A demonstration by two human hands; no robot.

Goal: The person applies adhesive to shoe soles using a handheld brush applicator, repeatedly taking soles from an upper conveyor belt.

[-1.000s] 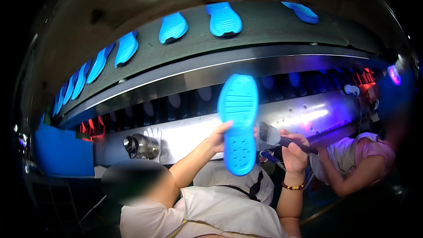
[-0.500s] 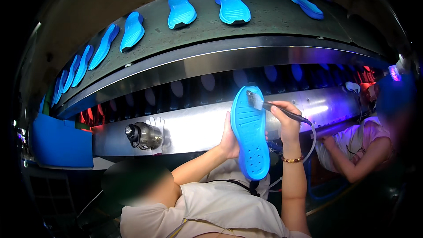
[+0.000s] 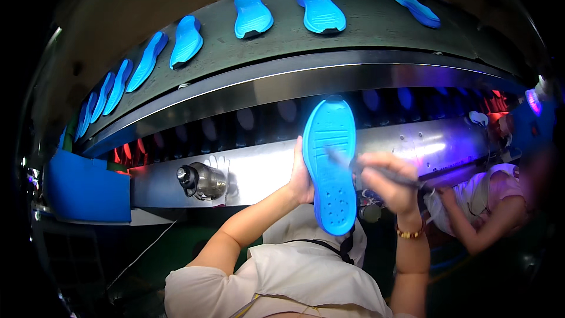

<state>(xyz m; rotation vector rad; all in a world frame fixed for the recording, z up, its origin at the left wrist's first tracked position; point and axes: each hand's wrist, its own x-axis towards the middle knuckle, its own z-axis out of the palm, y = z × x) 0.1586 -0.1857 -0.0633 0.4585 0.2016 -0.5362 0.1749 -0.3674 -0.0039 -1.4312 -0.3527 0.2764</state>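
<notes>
A bright blue shoe sole (image 3: 332, 171) is held upright in front of me, its broad face turned to view. My left hand (image 3: 301, 175) grips it by its left edge, the fingertips hidden behind it. In my right hand (image 3: 391, 180) is a brush (image 3: 347, 161) with a dark handle, smeared by motion. Its pale bristles lie over the middle of the sole, near the ridged part; whether they touch it I cannot tell. A beaded bracelet (image 3: 410, 233) circles my right wrist.
Several blue soles (image 3: 253, 15) lie on a dark green conveyor belt (image 3: 282, 35) beyond a metal rail (image 3: 276, 73). A dark bottle (image 3: 202, 180) and a white glove (image 3: 221, 171) rest on the metal ledge (image 3: 259, 171). At right sits another person (image 3: 491, 209). A blue panel (image 3: 88, 188) stands left.
The brush has moved down from the sole's upper end to its middle, my right hand lowering with it. The held sole has shifted slightly up and left. Soles on the belt appear further right.
</notes>
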